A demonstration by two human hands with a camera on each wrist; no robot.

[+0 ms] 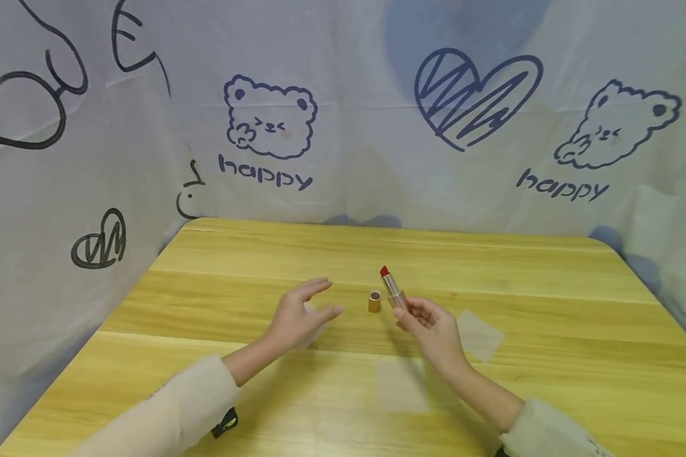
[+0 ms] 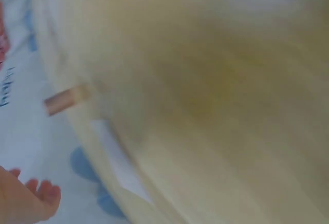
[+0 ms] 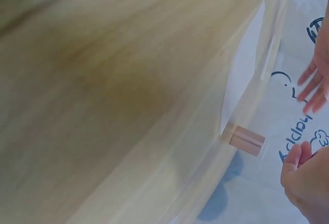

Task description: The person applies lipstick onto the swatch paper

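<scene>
An uncapped lipstick [image 1: 397, 296], its red tip raised and its case gold, tilts up from my right hand [image 1: 434, 333], which grips its lower end. Just left of it the gold lipstick cap [image 1: 374, 303] stands upright on the wooden table, its dark opening facing up. My left hand [image 1: 303, 315] hovers to the left of the cap, thumb and fingers spread apart with nothing between them. In the right wrist view the cap [image 3: 248, 141] appears beyond a white sheet, near my right hand [image 3: 308, 183]; the lipstick is hidden there. The left wrist view is blurred.
White paper squares lie on the wooden table [image 1: 234, 251]: one sheet [image 1: 480, 335] right of my right hand, another sheet [image 1: 401, 384] nearer me, and one partly under my left hand. A black strap [image 1: 225, 423] shows by the left sleeve. A printed cloth [image 1: 366, 158] hangs behind.
</scene>
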